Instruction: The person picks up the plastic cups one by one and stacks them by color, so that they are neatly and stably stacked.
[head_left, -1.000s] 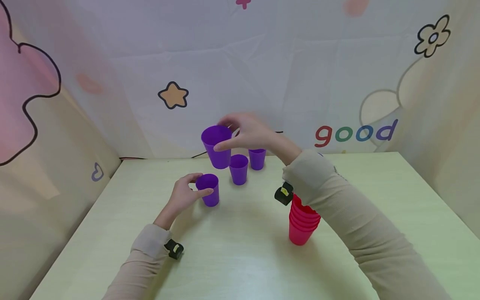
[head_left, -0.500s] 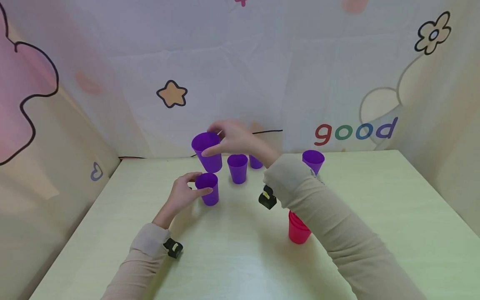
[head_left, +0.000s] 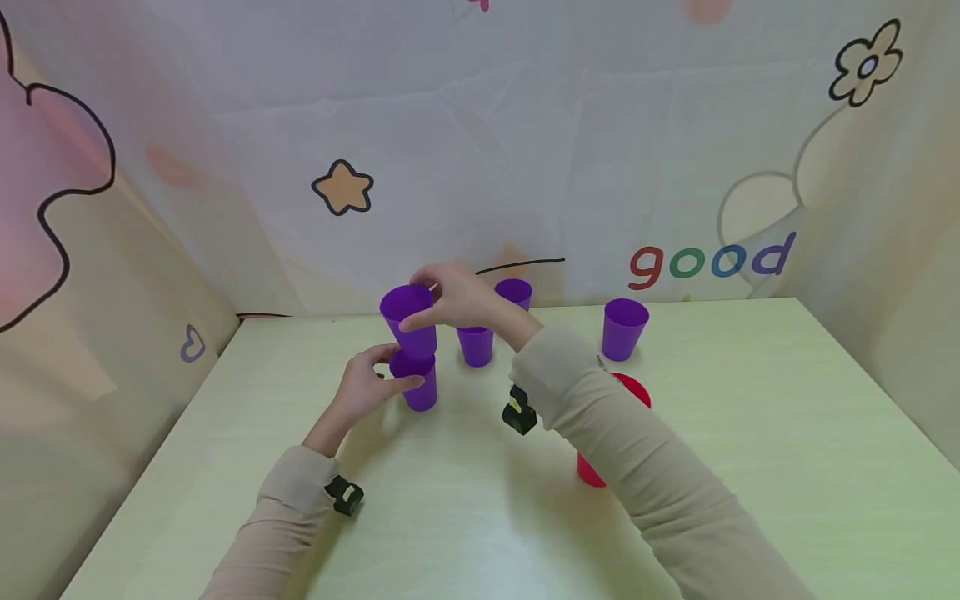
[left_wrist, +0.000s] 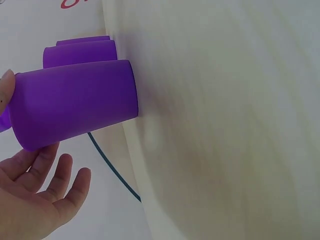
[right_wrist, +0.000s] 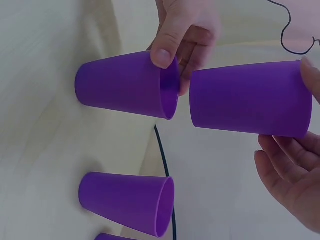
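Note:
My left hand [head_left: 366,385] grips the rim of a purple cup [head_left: 422,395] that stands upright on the table. Above it, my right hand [head_left: 461,298] pinches a second purple cup [head_left: 408,321] near its rim, thumb in front and fingers behind. In the right wrist view a narrow gap separates the base of the held cup [right_wrist: 250,100] from the mouth of the standing cup [right_wrist: 122,85]. Behind my right hand stand two more purple cups, the nearer one [head_left: 476,347] and the farther one [head_left: 514,292], both partly hidden.
Another purple cup [head_left: 625,330] stands upright at the back right of the table [head_left: 750,433]. Red cups [head_left: 633,388] stand nearer me, largely covered by my right sleeve. A printed cloth wall [head_left: 465,183] rises along the table's back edge.
My right hand has moved left and down with its cup, over the cup in my left hand. My left hand has stayed put. The back right cup has come into view.

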